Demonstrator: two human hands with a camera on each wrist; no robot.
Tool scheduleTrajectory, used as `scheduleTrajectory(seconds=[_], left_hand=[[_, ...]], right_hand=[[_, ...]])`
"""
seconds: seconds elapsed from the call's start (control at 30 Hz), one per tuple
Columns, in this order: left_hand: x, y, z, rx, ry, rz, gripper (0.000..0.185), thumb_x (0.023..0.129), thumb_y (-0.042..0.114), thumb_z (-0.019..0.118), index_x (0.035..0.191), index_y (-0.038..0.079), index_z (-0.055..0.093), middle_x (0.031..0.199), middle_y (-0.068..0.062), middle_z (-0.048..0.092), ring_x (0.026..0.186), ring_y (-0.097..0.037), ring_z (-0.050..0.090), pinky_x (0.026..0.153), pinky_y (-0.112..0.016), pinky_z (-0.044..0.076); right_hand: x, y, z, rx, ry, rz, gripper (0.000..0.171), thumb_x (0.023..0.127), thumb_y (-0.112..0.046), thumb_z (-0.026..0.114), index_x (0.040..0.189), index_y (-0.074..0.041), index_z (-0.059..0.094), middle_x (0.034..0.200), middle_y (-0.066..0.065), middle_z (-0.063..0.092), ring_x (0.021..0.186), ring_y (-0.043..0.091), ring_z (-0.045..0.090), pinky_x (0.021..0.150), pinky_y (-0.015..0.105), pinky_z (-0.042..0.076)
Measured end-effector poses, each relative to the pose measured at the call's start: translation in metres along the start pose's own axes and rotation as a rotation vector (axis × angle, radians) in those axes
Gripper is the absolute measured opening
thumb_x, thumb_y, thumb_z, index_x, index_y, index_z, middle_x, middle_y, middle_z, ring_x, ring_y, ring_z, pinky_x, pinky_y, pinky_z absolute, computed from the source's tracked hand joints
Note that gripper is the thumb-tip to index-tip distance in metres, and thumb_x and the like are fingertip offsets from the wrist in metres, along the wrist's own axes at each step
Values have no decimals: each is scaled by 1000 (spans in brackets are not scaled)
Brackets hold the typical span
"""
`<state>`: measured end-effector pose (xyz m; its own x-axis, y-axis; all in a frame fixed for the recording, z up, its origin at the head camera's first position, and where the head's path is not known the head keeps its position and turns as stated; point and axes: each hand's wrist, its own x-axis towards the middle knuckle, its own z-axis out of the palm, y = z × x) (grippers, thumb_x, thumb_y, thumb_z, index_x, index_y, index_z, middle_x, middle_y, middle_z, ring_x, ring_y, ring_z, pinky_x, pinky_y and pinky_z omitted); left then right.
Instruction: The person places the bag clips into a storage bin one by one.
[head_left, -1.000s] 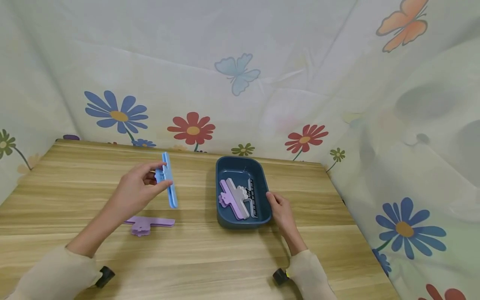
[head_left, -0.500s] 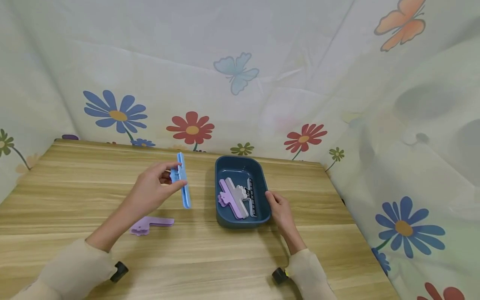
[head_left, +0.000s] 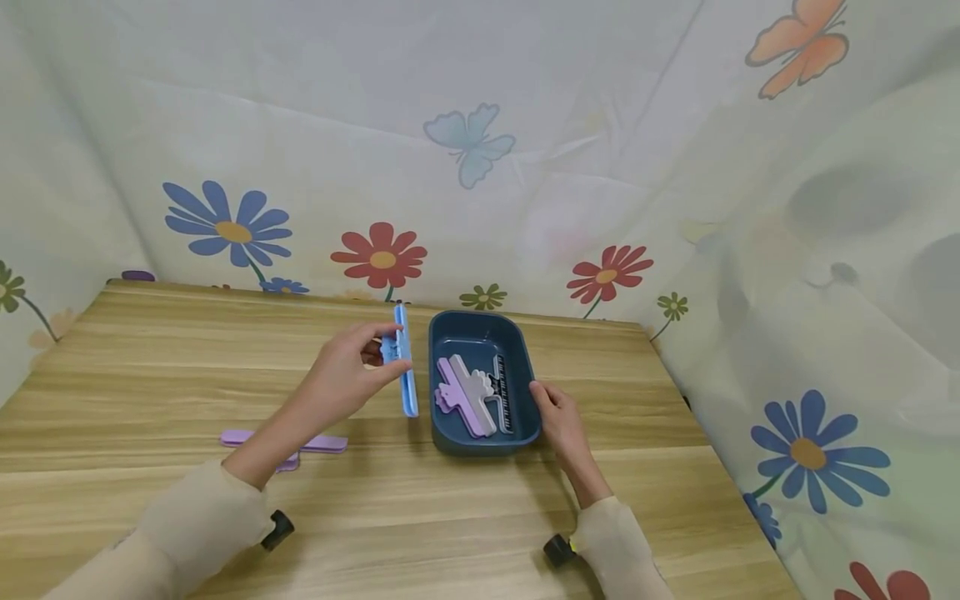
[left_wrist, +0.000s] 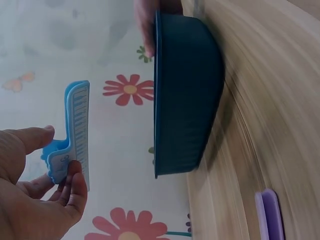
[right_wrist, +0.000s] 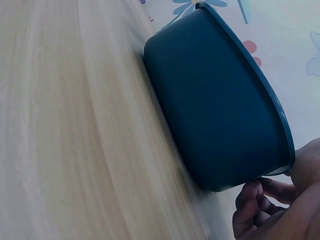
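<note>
My left hand (head_left: 348, 371) pinches a light blue bag clip (head_left: 406, 367) by its scalloped grip, up above the table just left of the dark blue bin. In the left wrist view the long toothed jaw of this clip (left_wrist: 79, 130) points upward past the thumb. My right hand (head_left: 561, 421) grips the right rim of the bin (head_left: 483, 448); the right wrist view has its thumb and curled fingers (right_wrist: 247, 200) at the rim. Inside the bin lie a purple clip (head_left: 459, 396), a grey clip (head_left: 474, 392) and a dark toothed clip (head_left: 506, 400).
Another purple clip (head_left: 322, 444) lies on the wooden table (head_left: 420, 517), partly hidden under my left forearm. Behind the table's back edge hangs a flower-and-butterfly curtain (head_left: 300, 150), which also runs along both sides.
My left hand has carried the light blue clip rightward, close to the bin's left side. The forearm now crosses over the purple clip on the table. The right hand and bin stay put.
</note>
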<state>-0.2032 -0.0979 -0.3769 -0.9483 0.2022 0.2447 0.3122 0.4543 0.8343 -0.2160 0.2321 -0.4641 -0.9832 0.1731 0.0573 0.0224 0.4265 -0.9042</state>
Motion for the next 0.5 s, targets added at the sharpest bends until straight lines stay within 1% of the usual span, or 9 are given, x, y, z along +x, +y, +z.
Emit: scheduleTrajectory(seconds=[0.13,0.27,0.5], left_hand=[[6,8,10,-1,-9,-3,57,93,19,79,141,-3,58,118,-18,59,99,-29,63,84,-40,59],[11,14,20,-8,-16,5,58,92,20,81,141,-2,59,121,-17,60,99,-28,62,83,-39,59],[19,17,36,0,-36,26,57,91,20,81,140,0,60,121,-17,60,98,-28,60,83,-36,59]], right_hand=[[0,0,0,-2,5,3,42,109,-32,55,126,2,71,125,19,70,116,31,62,105,51,46],[0,0,-1,5,4,4,41,109,-31,55,126,3,71,124,20,70,116,32,62,105,51,46],[0,0,0,-3,5,11,42,109,-32,56,127,2,70,127,20,69,120,32,61,107,51,45]])
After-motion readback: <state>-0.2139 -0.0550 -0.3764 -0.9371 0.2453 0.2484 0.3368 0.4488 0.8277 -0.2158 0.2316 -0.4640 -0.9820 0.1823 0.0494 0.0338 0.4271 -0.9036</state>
